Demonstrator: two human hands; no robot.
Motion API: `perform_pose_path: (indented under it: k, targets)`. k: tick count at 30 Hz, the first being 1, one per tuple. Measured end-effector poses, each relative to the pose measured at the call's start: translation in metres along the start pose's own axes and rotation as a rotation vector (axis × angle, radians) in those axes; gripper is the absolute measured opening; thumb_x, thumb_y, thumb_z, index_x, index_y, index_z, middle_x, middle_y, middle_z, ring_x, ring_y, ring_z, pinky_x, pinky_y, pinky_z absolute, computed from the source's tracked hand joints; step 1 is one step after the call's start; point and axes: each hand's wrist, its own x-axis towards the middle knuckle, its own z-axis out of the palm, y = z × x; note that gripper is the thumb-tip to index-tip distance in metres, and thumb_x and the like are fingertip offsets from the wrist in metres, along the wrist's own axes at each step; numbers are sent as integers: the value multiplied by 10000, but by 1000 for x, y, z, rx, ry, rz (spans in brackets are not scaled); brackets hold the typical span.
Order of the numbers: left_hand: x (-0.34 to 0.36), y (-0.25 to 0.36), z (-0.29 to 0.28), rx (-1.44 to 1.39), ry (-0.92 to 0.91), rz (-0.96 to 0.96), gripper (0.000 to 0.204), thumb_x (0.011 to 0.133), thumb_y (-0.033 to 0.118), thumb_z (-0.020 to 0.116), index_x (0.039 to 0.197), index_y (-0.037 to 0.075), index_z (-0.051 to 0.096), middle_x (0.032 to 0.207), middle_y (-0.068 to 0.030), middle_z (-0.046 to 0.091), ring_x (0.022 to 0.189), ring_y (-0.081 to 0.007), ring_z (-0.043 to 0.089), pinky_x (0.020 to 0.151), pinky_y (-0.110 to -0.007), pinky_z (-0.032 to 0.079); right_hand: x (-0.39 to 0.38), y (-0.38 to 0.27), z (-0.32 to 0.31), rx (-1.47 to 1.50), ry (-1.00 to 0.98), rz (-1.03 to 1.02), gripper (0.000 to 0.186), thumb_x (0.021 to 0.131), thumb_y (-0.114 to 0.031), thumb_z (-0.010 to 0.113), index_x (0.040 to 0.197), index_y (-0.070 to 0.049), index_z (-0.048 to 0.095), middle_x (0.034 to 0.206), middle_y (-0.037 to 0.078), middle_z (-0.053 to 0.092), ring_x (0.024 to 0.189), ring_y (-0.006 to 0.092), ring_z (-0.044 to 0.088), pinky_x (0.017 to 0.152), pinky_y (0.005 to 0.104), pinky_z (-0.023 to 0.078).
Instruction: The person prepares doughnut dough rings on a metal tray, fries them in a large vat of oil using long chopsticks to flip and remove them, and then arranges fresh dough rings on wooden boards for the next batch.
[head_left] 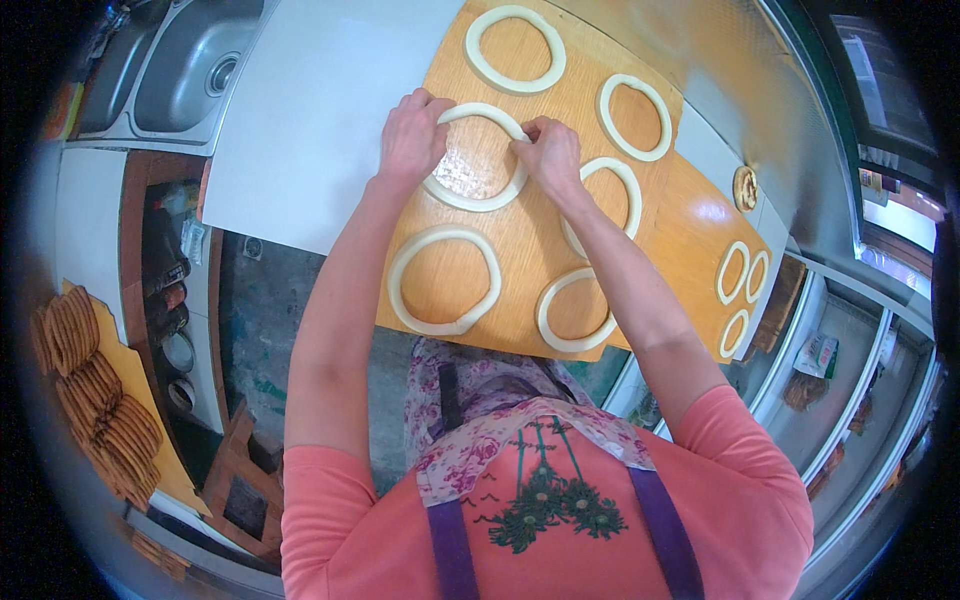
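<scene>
A pale dough ring lies on the wooden board. My left hand pinches its upper left side, fingers closed on the dough. On the opposite side my right hand is closed too, thumb and fingertips on the ring's upper right. Around it rest more rings of the same dough: one far, one farther right, one close to my right wrist, one near left and one near right. My right forearm partly covers the last one.
Smaller dough rings sit at the board's right end. A brown coiled item is by the wall. Beyond the white worktop is a metal sink. Browned baked rings are piled lower left; a glass-topped case stands right.
</scene>
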Motion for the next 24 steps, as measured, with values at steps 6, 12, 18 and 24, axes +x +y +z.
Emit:
perform_pose_path:
  k: [6, 12, 18, 24]
  targets:
    - [-5, -9, -5, -334, 126, -85, 387, 773, 99, 603, 1155, 78, 545, 1080, -128, 540, 1032, -290, 512, 887, -360, 420, 2, 3, 6, -34, 109, -90, 260, 640, -150, 712, 840, 9, 663, 772, 170, 652, 716, 292, 638, 698, 369, 502]
    - [-51, -5, -11, -955, 198, -298, 426, 869, 164, 536, 1265, 28, 454, 1274, -138, 470, 1174, -236, 459, 977, -315, 361, -8, 0, -1, 43, 141, -56, 289, 668, -202, 720, 859, 7, 667, 769, 139, 655, 696, 242, 631, 678, 335, 497]
    - [-158, 19, -53, -993, 428, -524, 407, 904, 120, 470, 1283, -20, 417, 1317, -147, 436, 1212, -234, 426, 1011, -320, 330, -94, -7, -21, 221, -78, 158, 226, 701, -151, 708, 859, 5, 669, 821, 137, 655, 715, 232, 630, 668, 316, 491]
    - [-272, 87, -37, -388, 227, -414, 418, 867, 79, 477, 1275, 2, 428, 1313, -154, 433, 1235, -305, 396, 1035, -392, 293, -180, -5, -22, 154, -226, -403, 206, 768, -62, 618, 964, -2, 637, 1008, 138, 626, 893, 265, 605, 786, 340, 487]
